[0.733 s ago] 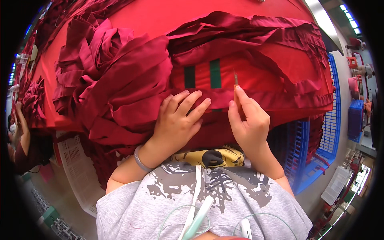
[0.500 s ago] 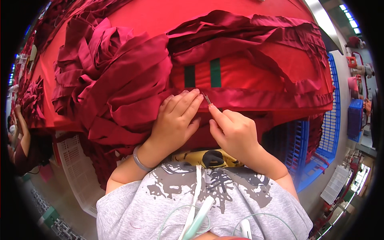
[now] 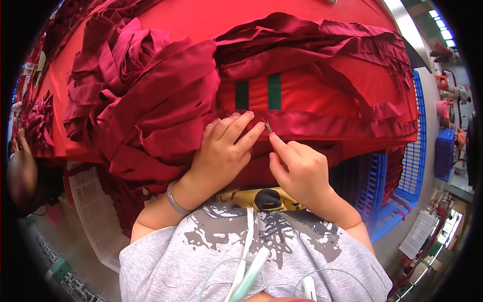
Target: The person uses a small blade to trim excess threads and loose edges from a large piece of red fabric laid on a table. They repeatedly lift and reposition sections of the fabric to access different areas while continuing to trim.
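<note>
A long dark-red satin strip (image 3: 332, 126) runs along the near edge of the red-covered table. My left hand (image 3: 221, 146) lies flat on it with the fingers spread, pressing the cloth. Just to the right, my right hand (image 3: 302, 168) pinches a small metal seam ripper (image 3: 268, 128), index finger stretched along it. Its forked tip points away from me, close beside my left index fingertip and over the strip. What the tip touches is too small to tell. To the left of my hands rises a big heap of the same satin (image 3: 151, 105).
More folded strips (image 3: 302, 40) lie behind, past two dark green bands (image 3: 274, 91) on the red cloth (image 3: 322, 93). Blue plastic crates (image 3: 410, 166) stand at the right and a white basket (image 3: 90, 201) at the lower left. Another person's arm (image 3: 22, 171) shows at far left.
My left fingers have spread, the index finger shifting right. My right hand and the seam ripper have moved slightly right. At far left the other person's arm has moved.
</note>
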The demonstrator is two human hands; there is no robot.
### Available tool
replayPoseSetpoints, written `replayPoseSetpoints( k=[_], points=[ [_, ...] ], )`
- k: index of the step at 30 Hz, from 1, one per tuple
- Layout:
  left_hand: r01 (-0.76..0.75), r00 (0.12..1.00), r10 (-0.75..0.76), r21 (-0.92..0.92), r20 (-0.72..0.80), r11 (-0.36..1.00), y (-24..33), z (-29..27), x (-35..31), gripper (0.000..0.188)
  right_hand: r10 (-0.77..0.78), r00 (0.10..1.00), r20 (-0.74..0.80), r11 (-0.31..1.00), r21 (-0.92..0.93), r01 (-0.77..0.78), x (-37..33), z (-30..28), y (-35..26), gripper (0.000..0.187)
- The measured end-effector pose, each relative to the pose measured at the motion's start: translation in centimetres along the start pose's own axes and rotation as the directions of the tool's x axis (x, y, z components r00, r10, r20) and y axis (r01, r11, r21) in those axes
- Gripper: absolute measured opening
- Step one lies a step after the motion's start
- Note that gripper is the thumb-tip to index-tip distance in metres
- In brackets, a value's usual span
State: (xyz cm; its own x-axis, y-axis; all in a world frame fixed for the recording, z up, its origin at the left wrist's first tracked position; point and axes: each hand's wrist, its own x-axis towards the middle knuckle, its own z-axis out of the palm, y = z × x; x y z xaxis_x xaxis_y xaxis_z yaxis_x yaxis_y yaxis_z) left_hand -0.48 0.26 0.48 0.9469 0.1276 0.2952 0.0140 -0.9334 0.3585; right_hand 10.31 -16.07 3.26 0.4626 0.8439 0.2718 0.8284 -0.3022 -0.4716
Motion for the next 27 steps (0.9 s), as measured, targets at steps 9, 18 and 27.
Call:
replayPoseSetpoints(
  k=[9, 18, 27],
  points=[
    [0.003, 1.0, -0.003, -0.035, -0.002, 0.999, 0.0, 0.0, 0.0, 0.051, 0.039, 0.996, -0.078, 0.999, 0.039, -0.036, 0.3, 0.3, 0.3, 0.03],
    [-0.012, 1.0, 0.012, -0.029, -0.005, 1.0, 0.0, 0.1, 0.0, 0.051, 0.035, 0.957, -0.289, 0.999, 0.032, -0.027, 1.6, 1.0, 1.0, 0.037],
    [0.012, 1.0, -0.011, -0.04, 0.003, 0.999, -0.1, 0.1, -0.1, 0.054, 0.008, 1.0, 0.004, 0.999, -0.049, -0.008, 0.5, 0.0, -0.1, 0.03]
  ],
)
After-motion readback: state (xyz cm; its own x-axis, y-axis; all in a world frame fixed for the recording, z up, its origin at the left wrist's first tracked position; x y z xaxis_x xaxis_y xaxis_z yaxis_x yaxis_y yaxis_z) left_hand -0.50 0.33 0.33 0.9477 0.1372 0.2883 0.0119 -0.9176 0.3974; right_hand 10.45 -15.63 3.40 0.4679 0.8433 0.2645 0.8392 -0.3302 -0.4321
